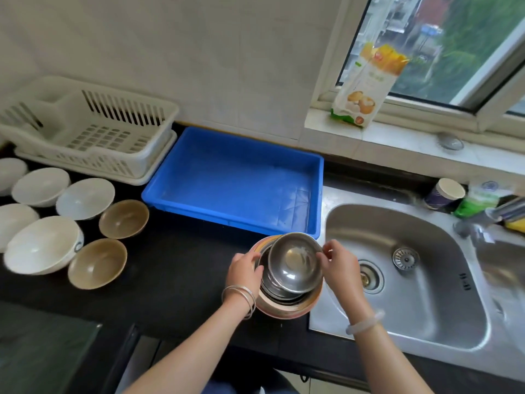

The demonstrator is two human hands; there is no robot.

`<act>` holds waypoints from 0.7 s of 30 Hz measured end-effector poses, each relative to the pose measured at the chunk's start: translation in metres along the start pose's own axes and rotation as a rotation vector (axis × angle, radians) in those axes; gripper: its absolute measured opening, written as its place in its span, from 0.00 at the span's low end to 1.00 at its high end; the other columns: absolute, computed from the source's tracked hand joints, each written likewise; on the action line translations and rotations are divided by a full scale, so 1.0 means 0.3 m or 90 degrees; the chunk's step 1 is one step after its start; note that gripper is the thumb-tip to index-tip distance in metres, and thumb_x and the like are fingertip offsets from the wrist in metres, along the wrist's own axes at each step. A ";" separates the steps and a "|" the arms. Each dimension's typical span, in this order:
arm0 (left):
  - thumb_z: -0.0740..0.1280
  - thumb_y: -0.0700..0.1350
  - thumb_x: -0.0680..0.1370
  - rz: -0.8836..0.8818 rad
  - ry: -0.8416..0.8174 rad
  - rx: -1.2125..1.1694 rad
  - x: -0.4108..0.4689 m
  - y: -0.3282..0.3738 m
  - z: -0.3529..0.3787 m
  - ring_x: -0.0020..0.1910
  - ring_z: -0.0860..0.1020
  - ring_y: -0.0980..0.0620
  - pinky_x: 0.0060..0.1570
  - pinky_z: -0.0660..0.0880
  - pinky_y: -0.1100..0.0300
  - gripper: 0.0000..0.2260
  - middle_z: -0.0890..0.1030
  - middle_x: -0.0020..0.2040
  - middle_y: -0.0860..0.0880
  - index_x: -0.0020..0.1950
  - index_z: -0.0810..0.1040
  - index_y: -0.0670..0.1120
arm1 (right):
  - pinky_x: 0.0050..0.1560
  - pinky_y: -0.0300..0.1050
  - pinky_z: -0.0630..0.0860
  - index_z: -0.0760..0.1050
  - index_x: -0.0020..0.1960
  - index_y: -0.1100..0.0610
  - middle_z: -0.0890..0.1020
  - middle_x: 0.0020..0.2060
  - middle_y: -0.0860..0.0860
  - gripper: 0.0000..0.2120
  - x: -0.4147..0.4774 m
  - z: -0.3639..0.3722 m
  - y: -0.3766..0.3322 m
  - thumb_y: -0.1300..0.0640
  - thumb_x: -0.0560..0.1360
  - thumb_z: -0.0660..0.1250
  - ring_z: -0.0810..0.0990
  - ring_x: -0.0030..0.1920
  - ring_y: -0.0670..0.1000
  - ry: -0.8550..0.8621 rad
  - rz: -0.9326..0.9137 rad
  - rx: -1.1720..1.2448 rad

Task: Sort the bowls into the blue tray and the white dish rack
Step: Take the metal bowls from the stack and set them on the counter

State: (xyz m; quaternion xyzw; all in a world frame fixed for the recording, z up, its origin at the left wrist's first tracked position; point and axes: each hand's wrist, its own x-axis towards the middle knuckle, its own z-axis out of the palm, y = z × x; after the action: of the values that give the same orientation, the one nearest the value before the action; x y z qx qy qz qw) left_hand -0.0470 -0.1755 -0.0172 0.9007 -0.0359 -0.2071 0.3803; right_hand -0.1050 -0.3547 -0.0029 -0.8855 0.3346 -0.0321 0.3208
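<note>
Now we grip the top steel bowl [294, 263] by its rim, left hand [245, 270] and right hand [342, 265] fingers pinching opposite sides; mouth up, tilted toward us, atop the bowl stack [284, 305] on the desk [176, 268], before the blue tray [235, 180].

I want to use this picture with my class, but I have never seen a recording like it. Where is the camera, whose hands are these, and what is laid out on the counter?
There is one picture, from a wide-angle camera worn on a person's head, looking down at their own bare hands. No machine is involved.

The left hand and right hand grip a steel bowl atop a stack of bowls beside the sink.

Behind lie an empty blue tray and an empty white dish rack. At the left, white bowls and brown bowls stand loose on the dark counter.
</note>
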 end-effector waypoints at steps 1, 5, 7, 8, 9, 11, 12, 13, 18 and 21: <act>0.65 0.43 0.76 -0.007 0.006 0.003 0.002 0.007 0.002 0.53 0.75 0.53 0.51 0.70 0.64 0.14 0.71 0.62 0.48 0.62 0.74 0.49 | 0.35 0.43 0.65 0.72 0.41 0.56 0.79 0.35 0.51 0.05 0.000 -0.014 0.005 0.58 0.74 0.67 0.75 0.35 0.53 0.008 0.004 0.015; 0.68 0.42 0.74 -0.046 0.029 -0.008 0.015 0.035 0.014 0.61 0.71 0.49 0.58 0.70 0.59 0.09 0.70 0.63 0.48 0.53 0.76 0.49 | 0.30 0.32 0.63 0.72 0.39 0.55 0.75 0.30 0.44 0.06 -0.004 -0.049 0.023 0.59 0.73 0.68 0.72 0.31 0.43 0.036 0.014 0.046; 0.68 0.42 0.73 -0.054 0.048 -0.012 0.016 0.049 0.019 0.62 0.68 0.48 0.58 0.69 0.58 0.06 0.71 0.61 0.48 0.49 0.76 0.50 | 0.29 0.31 0.62 0.72 0.39 0.55 0.75 0.30 0.41 0.06 -0.008 -0.058 0.031 0.59 0.73 0.68 0.72 0.31 0.43 0.041 0.027 0.056; 0.68 0.42 0.73 -0.050 0.057 -0.012 0.015 0.055 0.020 0.62 0.68 0.48 0.59 0.69 0.58 0.06 0.71 0.60 0.49 0.48 0.76 0.50 | 0.29 0.31 0.62 0.73 0.39 0.55 0.75 0.30 0.41 0.06 -0.011 -0.062 0.034 0.59 0.73 0.68 0.73 0.31 0.43 0.042 0.033 0.063; 0.68 0.41 0.73 -0.044 0.060 -0.014 0.014 0.059 0.020 0.61 0.69 0.49 0.58 0.70 0.57 0.06 0.72 0.59 0.49 0.47 0.76 0.50 | 0.29 0.32 0.63 0.73 0.38 0.54 0.75 0.30 0.41 0.06 -0.013 -0.066 0.037 0.59 0.73 0.68 0.74 0.31 0.43 0.042 0.038 0.071; 0.67 0.41 0.74 -0.034 0.040 -0.033 0.014 0.065 0.021 0.55 0.74 0.51 0.52 0.74 0.60 0.05 0.75 0.54 0.50 0.47 0.75 0.50 | 0.29 0.33 0.66 0.74 0.38 0.53 0.77 0.30 0.42 0.06 -0.017 -0.073 0.043 0.58 0.73 0.69 0.76 0.30 0.44 0.035 0.045 0.090; 0.66 0.40 0.74 -0.034 0.026 -0.044 0.013 0.067 0.021 0.51 0.76 0.52 0.47 0.74 0.62 0.05 0.76 0.50 0.51 0.46 0.74 0.50 | 0.30 0.34 0.68 0.75 0.38 0.52 0.79 0.29 0.43 0.06 -0.020 -0.076 0.045 0.59 0.72 0.69 0.77 0.30 0.45 0.030 0.048 0.101; 0.66 0.40 0.75 -0.034 0.019 -0.050 0.011 0.070 0.021 0.48 0.77 0.53 0.43 0.72 0.64 0.05 0.76 0.46 0.53 0.44 0.73 0.50 | 0.31 0.36 0.70 0.76 0.39 0.52 0.80 0.29 0.44 0.05 -0.023 -0.079 0.048 0.59 0.72 0.69 0.79 0.30 0.47 0.026 0.050 0.111; 0.65 0.39 0.75 -0.042 0.030 -0.060 0.001 0.071 0.015 0.43 0.76 0.54 0.41 0.72 0.63 0.04 0.76 0.43 0.53 0.45 0.74 0.48 | 0.40 0.45 0.80 0.81 0.44 0.52 0.83 0.31 0.48 0.05 -0.033 -0.097 0.046 0.60 0.73 0.68 0.83 0.33 0.51 0.002 0.059 0.146; 0.66 0.39 0.74 -0.038 0.038 -0.090 0.001 0.063 -0.010 0.43 0.77 0.54 0.41 0.73 0.64 0.04 0.78 0.44 0.51 0.46 0.76 0.46 | 0.41 0.47 0.81 0.80 0.40 0.49 0.83 0.28 0.45 0.08 -0.035 -0.112 0.028 0.61 0.72 0.68 0.83 0.32 0.49 0.001 0.055 0.166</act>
State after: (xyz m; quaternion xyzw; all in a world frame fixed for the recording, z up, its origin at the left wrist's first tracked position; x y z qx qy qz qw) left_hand -0.0438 -0.1870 -0.0023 0.8781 0.0170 -0.1938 0.4372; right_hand -0.1272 -0.3715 0.0205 -0.8212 0.3655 -0.0624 0.4337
